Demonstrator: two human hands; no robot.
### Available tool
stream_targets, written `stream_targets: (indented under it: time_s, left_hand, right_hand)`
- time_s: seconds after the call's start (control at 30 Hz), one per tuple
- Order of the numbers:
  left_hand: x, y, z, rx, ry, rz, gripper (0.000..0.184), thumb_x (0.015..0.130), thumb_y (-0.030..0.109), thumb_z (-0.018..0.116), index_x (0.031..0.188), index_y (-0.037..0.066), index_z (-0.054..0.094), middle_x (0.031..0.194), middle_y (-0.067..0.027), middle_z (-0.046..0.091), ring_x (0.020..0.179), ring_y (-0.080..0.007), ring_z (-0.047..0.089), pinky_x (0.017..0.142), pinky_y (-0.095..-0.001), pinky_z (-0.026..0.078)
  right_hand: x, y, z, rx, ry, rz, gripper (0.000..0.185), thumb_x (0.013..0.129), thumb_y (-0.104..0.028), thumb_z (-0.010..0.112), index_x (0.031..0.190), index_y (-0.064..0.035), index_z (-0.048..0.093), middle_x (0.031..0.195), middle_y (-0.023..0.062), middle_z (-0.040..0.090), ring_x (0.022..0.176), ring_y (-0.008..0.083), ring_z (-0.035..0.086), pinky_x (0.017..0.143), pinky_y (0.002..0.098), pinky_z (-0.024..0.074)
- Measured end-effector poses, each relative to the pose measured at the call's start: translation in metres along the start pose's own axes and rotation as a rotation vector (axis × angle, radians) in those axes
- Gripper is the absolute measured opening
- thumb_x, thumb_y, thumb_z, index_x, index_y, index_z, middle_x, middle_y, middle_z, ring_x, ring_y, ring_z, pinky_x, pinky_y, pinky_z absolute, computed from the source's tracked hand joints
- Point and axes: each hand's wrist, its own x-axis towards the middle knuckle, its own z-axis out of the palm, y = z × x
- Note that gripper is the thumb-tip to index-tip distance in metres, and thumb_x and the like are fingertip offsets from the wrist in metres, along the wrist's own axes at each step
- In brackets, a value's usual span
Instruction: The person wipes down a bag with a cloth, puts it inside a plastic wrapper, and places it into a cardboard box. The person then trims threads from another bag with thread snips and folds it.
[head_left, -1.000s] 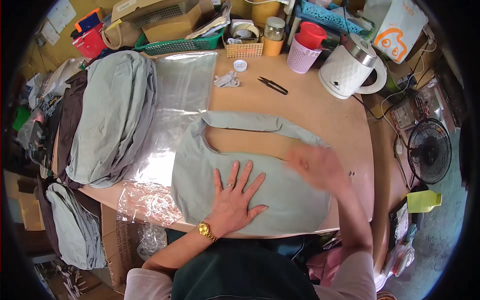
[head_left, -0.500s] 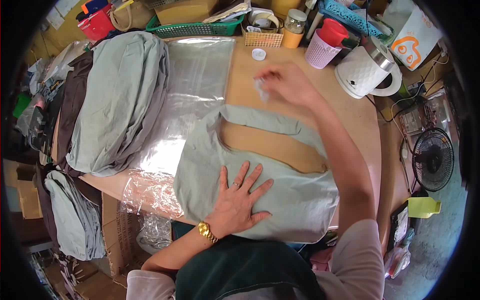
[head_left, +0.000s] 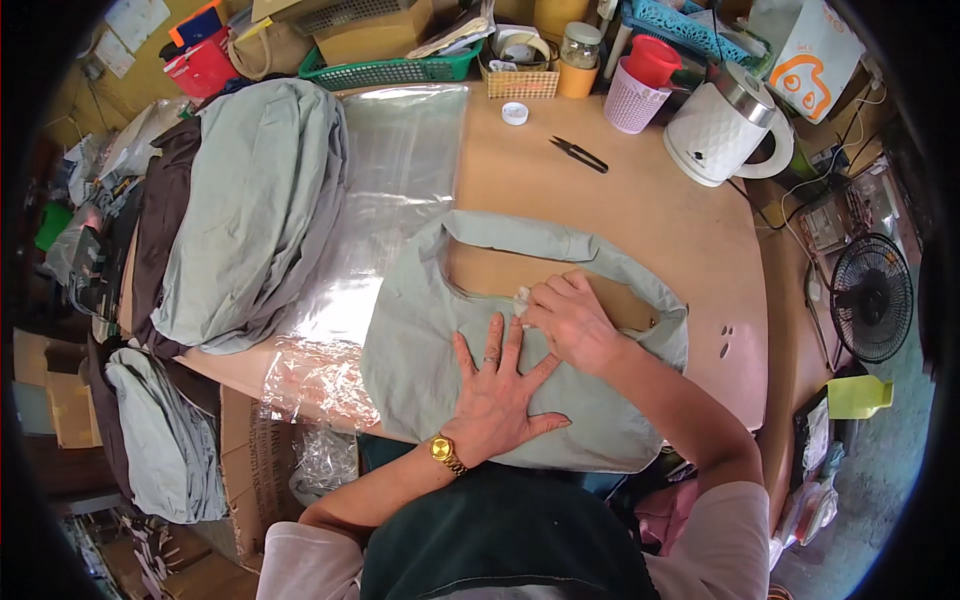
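Observation:
A pale grey-green fabric bag (head_left: 420,350) lies flat before me, its wide strap looping away at the top. My left hand (head_left: 500,395) rests on the bag's front with fingers spread, a gold watch (head_left: 442,448) on that wrist. Just beyond those fingertips, my right hand (head_left: 572,318) is closed on a small wad of white cloth or tissue (head_left: 521,300). The wad touches the bag near the edge of its opening. Behind the strap, black thread snips (head_left: 580,155) lie on the table (head_left: 700,260).
Clear plastic sheets (head_left: 400,150) lie left of the bag, beside a tall pile of grey-green fabric bags (head_left: 250,220). At the back right stand a white kettle (head_left: 715,130) and a lilac cup (head_left: 634,98). A small white lid (head_left: 515,113) and a green basket (head_left: 400,70) are behind.
My right hand has come down from above the table to the bag's opening, bringing the white wad. The thread snips are now uncovered. My left hand stays flat on the bag.

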Motion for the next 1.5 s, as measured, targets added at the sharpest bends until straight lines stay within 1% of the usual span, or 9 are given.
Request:
stream_targets:
  time_s: [0.13, 0.2, 0.53, 0.73, 0.8, 1.0, 1.2, 1.4, 1.5]
  left_hand:
    - [-0.001, -0.001, -0.001, -0.029, 0.003, -0.037, 0.083, 0.074, 0.076, 0.053, 0.14, 0.026, 0.046, 0.147, -0.0282, 0.027, 0.138, -0.0495, 0.02, 0.096, -0.0784, 0.017]
    - [-0.001, -0.002, -0.001, -0.032, -0.007, -0.038, 0.084, 0.074, 0.076, 0.053, 0.14, 0.026, 0.046, 0.148, -0.0285, 0.027, 0.139, -0.0492, 0.02, 0.097, -0.0783, 0.016]
    - [-0.003, -0.003, 0.001, -0.04, 0.0, -0.032, 0.084, 0.075, 0.076, 0.052, 0.142, 0.026, 0.045, 0.148, -0.0277, 0.027, 0.14, -0.0485, 0.018, 0.097, -0.0776, 0.014]
    - [-0.003, -0.005, 0.002, -0.046, 0.024, -0.014, 0.084, 0.074, 0.076, 0.054, 0.141, 0.026, 0.045, 0.147, -0.0274, 0.028, 0.14, -0.0479, 0.019, 0.098, -0.0777, 0.015]
    - [-0.002, -0.004, 0.002, -0.035, 0.026, -0.02, 0.084, 0.074, 0.075, 0.054, 0.141, 0.026, 0.045, 0.146, -0.0274, 0.029, 0.139, -0.0478, 0.02, 0.098, -0.0776, 0.015]
    - [-0.003, -0.004, 0.0, -0.064, 0.048, -0.029, 0.083, 0.074, 0.074, 0.055, 0.141, 0.025, 0.045, 0.147, -0.0278, 0.028, 0.14, -0.0474, 0.02, 0.099, -0.0771, 0.014]
    - [-0.004, -0.003, 0.001, -0.043, 0.01, -0.053, 0.083, 0.074, 0.074, 0.055, 0.141, 0.026, 0.045, 0.147, -0.0274, 0.028, 0.139, -0.0469, 0.021, 0.099, -0.0769, 0.014]
    - [-0.005, -0.005, 0.004, -0.077, 0.073, -0.032, 0.083, 0.074, 0.074, 0.055, 0.141, 0.025, 0.046, 0.146, -0.0272, 0.029, 0.139, -0.0467, 0.02, 0.099, -0.0768, 0.014]
    - [-0.006, -0.005, 0.005, -0.079, 0.068, -0.017, 0.084, 0.074, 0.075, 0.055, 0.139, 0.024, 0.047, 0.149, -0.0276, 0.024, 0.14, -0.0479, 0.017, 0.098, -0.0776, 0.013]
  right_hand:
    - [-0.016, -0.009, -0.01, -0.044, 0.016, 0.041, 0.02, 0.07, -0.011, 0.061, 0.09, -0.0083, 0.063, 0.098, 0.005, 0.059, 0.094, 0.0213, 0.054, 0.086, 0.0394, 0.0377]
    - [-0.032, -0.015, -0.017, -0.186, 0.018, 0.07, 0.017, 0.071, -0.012, 0.06, 0.088, -0.0078, 0.062, 0.098, 0.0053, 0.059, 0.093, 0.0215, 0.055, 0.087, 0.04, 0.037]
    - [-0.012, -0.014, -0.007, -0.1, 0.06, 0.049, 0.015, 0.068, -0.01, 0.061, 0.082, -0.007, 0.06, 0.094, 0.0055, 0.06, 0.09, 0.0209, 0.056, 0.089, 0.0394, 0.0376]
    - [-0.015, -0.01, -0.006, -0.172, 0.013, 0.088, 0.011, 0.069, -0.011, 0.063, 0.08, -0.0069, 0.062, 0.089, 0.0042, 0.059, 0.09, 0.022, 0.056, 0.093, 0.0448, 0.0365]
    - [0.0, -0.012, 0.009, -0.101, 0.089, 0.08, 0.009, 0.07, -0.011, 0.064, 0.079, -0.0083, 0.064, 0.089, 0.0031, 0.059, 0.091, 0.0213, 0.057, 0.096, 0.0488, 0.0344]
    - [-0.034, -0.007, -0.024, -0.163, -0.007, 0.1, 0.008, 0.07, -0.013, 0.066, 0.077, -0.0132, 0.064, 0.087, 0.0008, 0.06, 0.092, 0.0203, 0.057, 0.101, 0.0528, 0.0309]
    - [0.009, -0.009, 0.005, -0.119, 0.066, 0.068, 0.012, 0.066, -0.009, 0.068, 0.074, -0.0127, 0.06, 0.082, 0.001, 0.058, 0.088, 0.0198, 0.057, 0.098, 0.0513, 0.0322]
    - [-0.023, -0.009, -0.015, -0.13, 0.038, 0.133, 0.014, 0.064, -0.008, 0.07, 0.073, -0.0116, 0.06, 0.08, 0.0015, 0.056, 0.085, 0.0206, 0.057, 0.098, 0.0503, 0.0324]
    - [-0.006, -0.013, -0.005, -0.091, 0.024, 0.156, 0.012, 0.066, -0.007, 0.069, 0.074, -0.012, 0.063, 0.084, 0.0018, 0.057, 0.088, 0.0204, 0.057, 0.098, 0.051, 0.0319]
